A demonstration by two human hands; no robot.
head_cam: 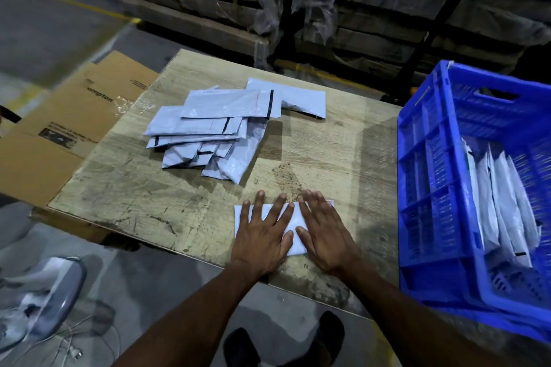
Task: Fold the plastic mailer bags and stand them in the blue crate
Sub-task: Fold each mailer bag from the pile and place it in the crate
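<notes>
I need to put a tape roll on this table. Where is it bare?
Bare wood lies left of the hands, below the mailer pile, and between the pile and the blue crate. The near edge is crowded: both hands press a mailer.

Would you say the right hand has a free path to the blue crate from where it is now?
Probably yes. The right hand presses flat on the mailer, and only bare table lies between it and the crate at its right.
</notes>
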